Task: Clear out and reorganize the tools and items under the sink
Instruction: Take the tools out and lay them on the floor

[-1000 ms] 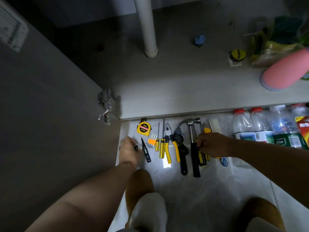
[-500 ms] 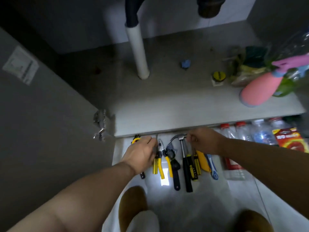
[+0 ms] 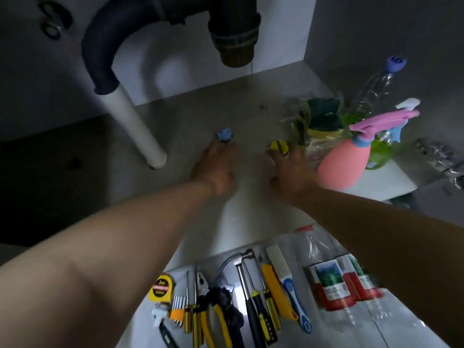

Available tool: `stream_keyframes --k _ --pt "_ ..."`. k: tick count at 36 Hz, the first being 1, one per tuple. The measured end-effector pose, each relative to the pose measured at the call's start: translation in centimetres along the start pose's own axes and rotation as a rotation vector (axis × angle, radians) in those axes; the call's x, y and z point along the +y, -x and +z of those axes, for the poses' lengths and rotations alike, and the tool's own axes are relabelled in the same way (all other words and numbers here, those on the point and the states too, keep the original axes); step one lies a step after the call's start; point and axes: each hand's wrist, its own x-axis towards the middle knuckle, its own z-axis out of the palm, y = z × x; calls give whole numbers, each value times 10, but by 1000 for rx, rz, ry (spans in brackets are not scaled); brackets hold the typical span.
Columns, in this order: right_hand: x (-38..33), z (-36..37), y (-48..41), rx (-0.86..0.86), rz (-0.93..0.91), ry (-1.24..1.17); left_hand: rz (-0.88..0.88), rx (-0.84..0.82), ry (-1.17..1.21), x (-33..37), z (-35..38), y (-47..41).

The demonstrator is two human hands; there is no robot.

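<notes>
Both arms reach into the cabinet under the sink. My left hand has its fingertips closed on a small blue piece on the cabinet floor. My right hand has its fingers on either side of a yellow-and-black tape roll. Outside on the tiled floor lies a row of tools: a yellow tape measure, pliers, a hammer, screwdrivers, a yellow utility knife and a blue-handled scraper.
A pink spray bottle, a clear bottle with a purple cap and a bag of sponges crowd the cabinet's right side. A white drain pipe stands at the left under the dark trap. Water bottles lie beside the tools.
Both hands have left the tool row on the floor and reached forward into the cabinet, to the blue piece and the tape roll. The view has tilted up toward the pipes.
</notes>
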Motion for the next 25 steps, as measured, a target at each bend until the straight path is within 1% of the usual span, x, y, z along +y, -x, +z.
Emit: stream_keyframes --k 4,8,10,13,15,17,20,23,25 --pt "5 3 -25 -123 -50 213 38 -4 -49 -5 -1 -39" --pt "12 5 -37 -175 -113 232 15 -92 -157 -13 -6 -67" --pt "13 5 -38 -144 -162 268 11 -78 -147 -13 -7 -73" --pt "15 5 -31 -23 -231 270 22 72 -64 -12 -6 -72" --pt "14 7 -23 6 -246 269 33 163 -48 -10 -4 -66" --pt "14 11 -15 22 -253 323 39 194 -70 -8 0 -57" --pt "11 14 0 79 -265 339 49 213 -22 -4 6 -37" --pt "8 17 19 6 -231 215 69 159 93 -2 9 -11" --pt "7 17 37 -55 -227 185 67 99 130 1 10 12"
